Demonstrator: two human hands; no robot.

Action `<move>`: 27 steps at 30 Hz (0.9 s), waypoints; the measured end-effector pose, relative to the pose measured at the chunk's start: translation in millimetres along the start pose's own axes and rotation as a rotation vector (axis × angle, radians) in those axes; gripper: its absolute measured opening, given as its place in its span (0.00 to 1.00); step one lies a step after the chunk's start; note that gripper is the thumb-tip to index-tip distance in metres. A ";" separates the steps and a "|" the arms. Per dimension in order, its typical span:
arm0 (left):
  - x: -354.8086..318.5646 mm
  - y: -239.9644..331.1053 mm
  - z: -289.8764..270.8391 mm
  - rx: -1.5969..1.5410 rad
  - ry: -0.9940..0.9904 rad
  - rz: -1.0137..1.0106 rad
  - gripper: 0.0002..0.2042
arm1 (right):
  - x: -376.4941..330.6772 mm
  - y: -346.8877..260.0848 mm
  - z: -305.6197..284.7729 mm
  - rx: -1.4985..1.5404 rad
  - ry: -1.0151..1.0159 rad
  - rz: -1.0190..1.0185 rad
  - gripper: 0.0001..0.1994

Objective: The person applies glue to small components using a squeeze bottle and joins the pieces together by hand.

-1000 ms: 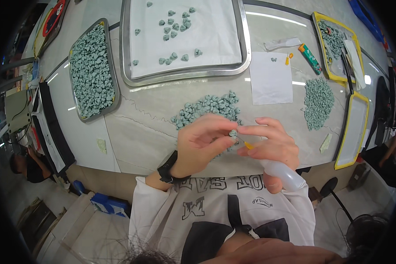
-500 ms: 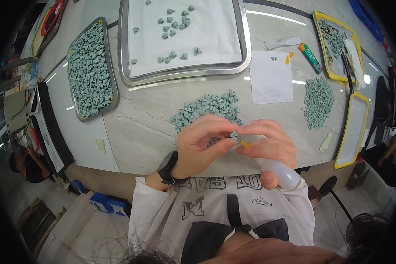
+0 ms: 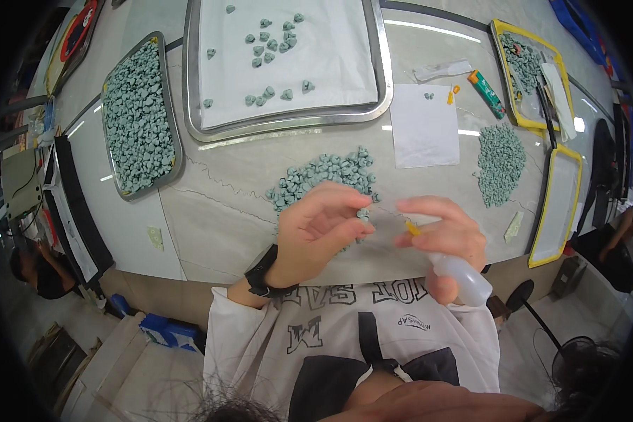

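Pale grey marbled tabletop (image 3: 218, 243): your body is at its near edge, both hands just above the surface.
Large rectangular metal tray with a white liner (image 3: 383, 63): beyond your hands, away from the near edge, loosely dotted with green pieces.
Long grey-rimmed tray (image 3: 170, 98): on the tabletop's left side, filled with similar pieces.
Middle heap of grey-green lumpy pieces (image 3: 323, 174): between the metal tray and the near edge, partly behind your left hand.
Your right hand (image 3: 446, 235): curled round the bottle, its index finger stretched toward your left hand; fingertips of the two hands apart.
Your left hand (image 3: 316, 228): thumb and index finger nearly closed, pinching one piece; the other fingers bend inward.
Translucent white squeeze bottle (image 3: 464, 278): in your right palm, its rounded end beside the tabletop's near edge.
Small yellow nozzle tip (image 3: 413, 228): poking out between your right fingers, clear of the piece.
Single grey-green lumpy piece (image 3: 363, 213): between your left thumb and index fingertip, near the heap.
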State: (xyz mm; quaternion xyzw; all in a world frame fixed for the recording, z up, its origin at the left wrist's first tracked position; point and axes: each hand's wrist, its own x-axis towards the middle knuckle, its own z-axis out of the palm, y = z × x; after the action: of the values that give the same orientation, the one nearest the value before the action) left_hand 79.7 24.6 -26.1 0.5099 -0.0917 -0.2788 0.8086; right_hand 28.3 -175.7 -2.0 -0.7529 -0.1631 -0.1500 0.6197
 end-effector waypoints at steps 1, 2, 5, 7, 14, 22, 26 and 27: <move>0.2 0.4 -2.2 -0.029 -0.012 -0.041 0.12 | -1.9 2.8 -3.0 -0.009 0.001 0.001 0.15; 0.0 1.3 -3.7 -0.057 -0.025 -0.084 0.11 | -4.6 8.0 -5.1 -0.231 0.011 0.050 0.13; -0.8 0.1 -4.1 -0.131 -0.026 -0.143 0.12 | -10.4 27.4 -20.5 -0.628 -0.079 0.123 0.12; 0.6 -0.2 -5.3 -0.169 -0.066 -0.145 0.13 | -13.9 32.1 -25.2 -0.800 -0.182 0.149 0.15; -0.3 3.2 -3.5 -0.198 -0.074 -0.287 0.14 | -23.4 14.5 -55.6 -1.113 -0.048 0.342 0.15; 0.5 1.6 -1.2 -0.158 -0.081 -0.266 0.14 | -41.9 32.2 -83.5 -1.235 0.027 0.413 0.07; -0.1 2.1 -1.2 -0.136 -0.076 -0.255 0.14 | -36.1 28.9 -80.2 -1.198 0.040 0.423 0.06; 0.1 2.3 -1.7 -0.137 -0.081 -0.255 0.14 | -34.8 27.6 -79.8 -1.193 0.046 0.423 0.05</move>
State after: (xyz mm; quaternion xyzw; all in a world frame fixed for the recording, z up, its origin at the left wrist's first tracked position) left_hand 81.4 26.6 -24.9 0.4493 -0.0394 -0.4053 0.7951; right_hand 6.9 -261.1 -26.4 -0.9813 0.1142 -0.1057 0.1129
